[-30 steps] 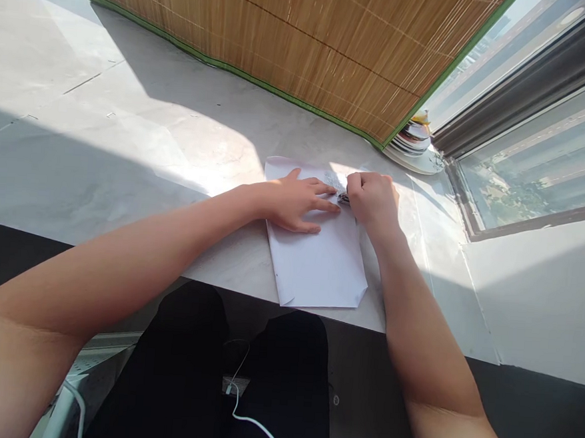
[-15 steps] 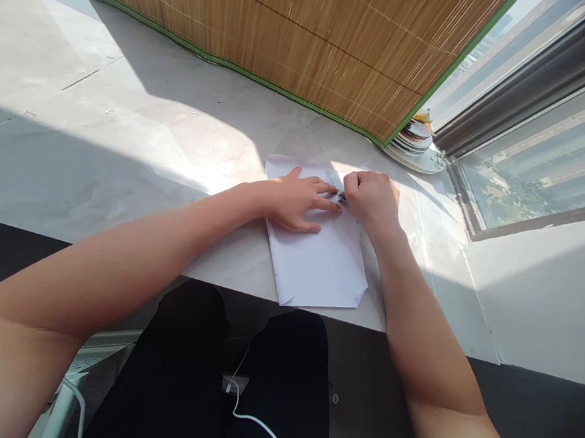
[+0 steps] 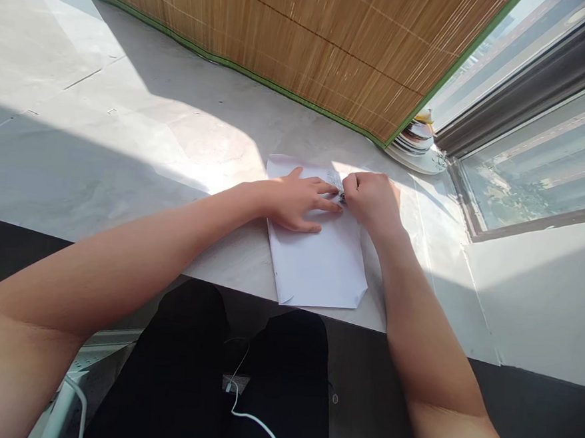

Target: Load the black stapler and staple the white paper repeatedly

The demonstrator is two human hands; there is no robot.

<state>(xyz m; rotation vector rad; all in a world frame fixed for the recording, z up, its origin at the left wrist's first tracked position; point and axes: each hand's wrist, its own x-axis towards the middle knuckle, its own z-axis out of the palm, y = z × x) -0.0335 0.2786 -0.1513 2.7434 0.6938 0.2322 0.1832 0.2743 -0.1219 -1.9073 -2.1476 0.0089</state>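
Observation:
A white sheet of paper (image 3: 322, 268) lies on the grey marbled tabletop, its lower corners slightly curled or folded. My left hand (image 3: 296, 200) rests flat on its upper part with the fingers spread. Close to those fingertips, my right hand (image 3: 373, 196) is closed over the paper's upper right side. Whatever it may hold is hidden behind the fingers. A grey, shaded patch (image 3: 334, 176) marks the paper between the two hands, with a darker spot by the right fingertips.
A bamboo blind (image 3: 285, 38) edged in green stands across the back. Stacked plates (image 3: 415, 144) sit at its right end, near the window (image 3: 552, 157). The tabletop (image 3: 126, 161) carries bright sun patches. Below its edge are my dark-clothed legs and a white cable (image 3: 258, 422).
Almost nothing differs. The right hand has shifted very slightly against the paper; the left hand and the paper keep their places.

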